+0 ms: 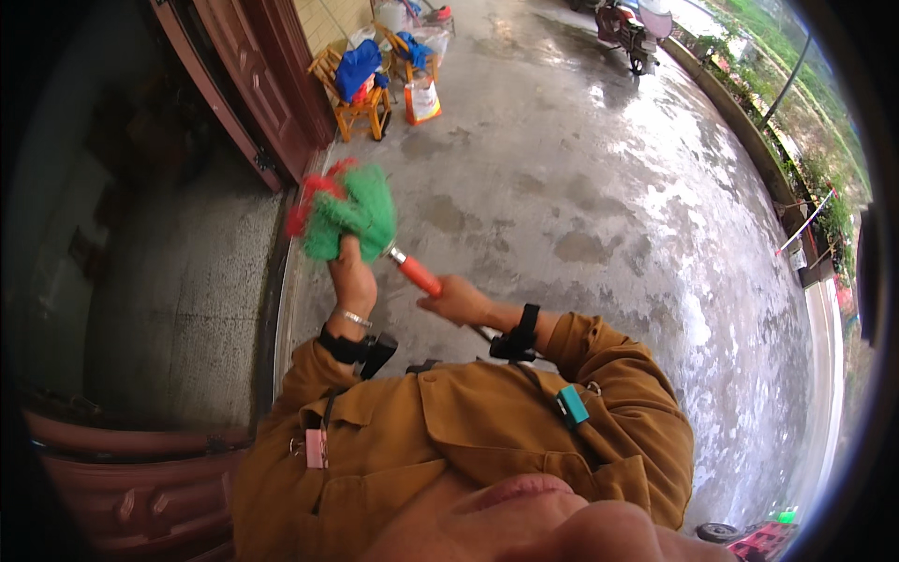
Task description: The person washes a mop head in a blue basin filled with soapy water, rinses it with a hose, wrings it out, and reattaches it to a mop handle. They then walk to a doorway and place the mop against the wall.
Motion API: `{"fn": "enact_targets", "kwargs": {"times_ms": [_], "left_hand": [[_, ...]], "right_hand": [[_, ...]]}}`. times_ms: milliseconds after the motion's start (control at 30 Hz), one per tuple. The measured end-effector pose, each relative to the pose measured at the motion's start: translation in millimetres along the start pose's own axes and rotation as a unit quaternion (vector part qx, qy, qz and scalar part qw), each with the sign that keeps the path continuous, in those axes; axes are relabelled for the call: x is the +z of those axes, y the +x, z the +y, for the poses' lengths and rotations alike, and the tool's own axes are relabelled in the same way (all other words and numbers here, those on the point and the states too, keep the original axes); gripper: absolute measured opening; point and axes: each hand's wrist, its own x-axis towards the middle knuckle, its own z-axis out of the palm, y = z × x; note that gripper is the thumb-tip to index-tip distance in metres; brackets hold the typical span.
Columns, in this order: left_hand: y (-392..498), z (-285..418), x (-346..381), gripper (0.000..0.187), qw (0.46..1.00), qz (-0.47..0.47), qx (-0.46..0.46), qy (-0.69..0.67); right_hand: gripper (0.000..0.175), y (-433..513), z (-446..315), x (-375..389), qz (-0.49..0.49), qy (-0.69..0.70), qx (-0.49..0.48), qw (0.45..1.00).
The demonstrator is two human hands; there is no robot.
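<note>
A fluffy green head with red material beside it tops a mop-like tool [351,214]; it is slightly blurred. My left hand [352,277] grips the underside of the green head, its thumb up against the fibres and its other fingers hidden. A metal collar joins the head to a red handle [420,275]. My right hand [460,300] is closed around the lower end of that red grip. A dark pole seems to run on behind the right wrist. The head is held in front of my chest, towards the doorway side.
An open reddish-brown door [270,84] and the door sill [275,316] lie on the left. Ahead stand wooden chairs [362,112] with blue cloth and an orange-and-white bag [422,102]. A motorcycle [628,35] is parked farther off. A low wall [737,112] borders the wet concrete floor [534,197].
</note>
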Motion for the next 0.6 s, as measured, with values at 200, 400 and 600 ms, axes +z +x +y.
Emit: {"fn": "enact_targets", "kwargs": {"times_ms": [200, 400, 600], "left_hand": [[67, -24, 10, 0.052, 0.978, -0.148, -0.097, -0.109], [61, -78, 35, 0.069, 0.958, -0.149, -0.219, 0.109], [139, -155, 106, 0.031, 0.956, -0.117, -0.267, -0.017]], "right_hand": [[0.036, 68, 9, -53, 0.236, -0.175, -0.099, 0.951], [0.034, 114, 9, -121, 0.256, -0.174, -0.021, 0.951], [0.036, 177, 33, -148, 0.234, -0.178, -0.071, 0.953]]}}
